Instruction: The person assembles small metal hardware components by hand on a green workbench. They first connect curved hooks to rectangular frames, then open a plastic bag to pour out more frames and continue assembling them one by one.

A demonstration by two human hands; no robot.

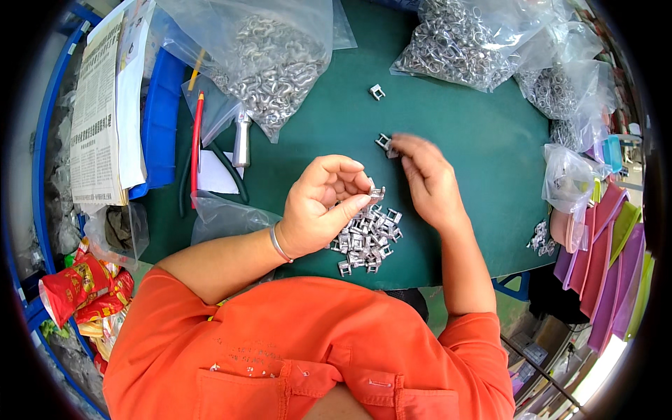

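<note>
My left hand (323, 203) pinches a small silver U-shaped metal fitting (378, 192) between thumb and fingers. It is held just above a heap of similar metal fittings (365, 241) on the green table. My right hand (428, 178) reaches farther out, its fingertips smeared by motion beside another metal fitting (383, 141). A darker bit of metal shows right at those fingertips; whether they grip it I cannot tell. One more fitting (377, 92) lies alone farther back.
Clear bags of metal parts (276, 77) and rings (462, 49) lie along the back. At left are a blue bin (159, 119), red-handled pliers (198, 140), a metal cylinder (241, 140) and a newspaper (98, 126). Colourful strips (602, 259) hang at the right edge.
</note>
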